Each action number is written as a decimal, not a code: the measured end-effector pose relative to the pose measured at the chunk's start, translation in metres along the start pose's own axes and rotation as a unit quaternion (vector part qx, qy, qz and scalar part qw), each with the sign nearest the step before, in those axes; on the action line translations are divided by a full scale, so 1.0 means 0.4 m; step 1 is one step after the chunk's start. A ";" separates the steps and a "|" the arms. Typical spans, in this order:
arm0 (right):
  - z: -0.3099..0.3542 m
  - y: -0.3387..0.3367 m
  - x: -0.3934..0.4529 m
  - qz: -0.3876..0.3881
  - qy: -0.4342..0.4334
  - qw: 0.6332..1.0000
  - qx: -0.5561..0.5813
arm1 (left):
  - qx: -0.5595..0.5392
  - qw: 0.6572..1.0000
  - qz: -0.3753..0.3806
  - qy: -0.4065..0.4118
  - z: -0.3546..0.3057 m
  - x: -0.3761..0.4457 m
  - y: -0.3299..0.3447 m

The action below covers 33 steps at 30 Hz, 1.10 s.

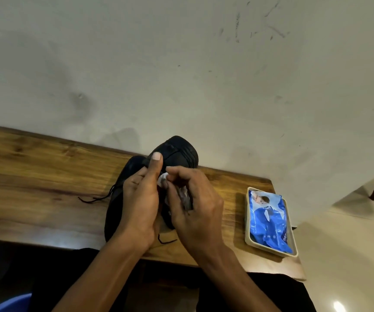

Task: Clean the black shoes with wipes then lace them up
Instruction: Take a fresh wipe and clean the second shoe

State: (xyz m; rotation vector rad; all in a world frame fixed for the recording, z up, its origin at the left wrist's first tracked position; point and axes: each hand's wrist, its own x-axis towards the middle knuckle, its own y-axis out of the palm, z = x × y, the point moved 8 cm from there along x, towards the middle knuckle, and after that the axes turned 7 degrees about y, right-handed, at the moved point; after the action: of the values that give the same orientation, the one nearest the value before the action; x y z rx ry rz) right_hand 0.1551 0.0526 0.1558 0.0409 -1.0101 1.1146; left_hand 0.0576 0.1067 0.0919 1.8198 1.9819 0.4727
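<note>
Head view: left hand (139, 199) gripping raised black shoe (179, 152), right hand (195, 206) pinching soiled wipe (164, 178) against it.

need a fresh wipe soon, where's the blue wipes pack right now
In the head view the blue wipes pack lies in a cream tray at the right end of the wooden table, right of the right hand and the black shoes.

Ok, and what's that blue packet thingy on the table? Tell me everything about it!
The blue packet is a soft, shiny plastic pack with a picture printed near its far end and some white letters near its close end. It lies flat in a shallow cream tray on the wooden table, to the right of the shoes. Only the tray touches it; neither hand does.
</note>
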 end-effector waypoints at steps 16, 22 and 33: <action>-0.012 -0.026 0.169 0.123 0.072 0.974 -0.177 | 0.105 0.986 0.054 0.114 -0.016 -0.043 0.042; -0.002 -0.016 0.177 0.168 0.085 0.959 -0.214 | 0.135 0.979 0.060 0.137 -0.021 -0.064 0.056; 0.006 -0.021 0.169 0.103 0.033 0.977 -0.186 | 0.106 0.984 0.062 0.127 -0.003 -0.065 0.057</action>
State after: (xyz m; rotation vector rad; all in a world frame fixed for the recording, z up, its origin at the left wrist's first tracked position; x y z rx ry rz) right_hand 0.1642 0.0960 0.2074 -0.4081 -1.1668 1.0898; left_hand 0.0784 0.0828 0.1065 2.1149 2.1652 0.5749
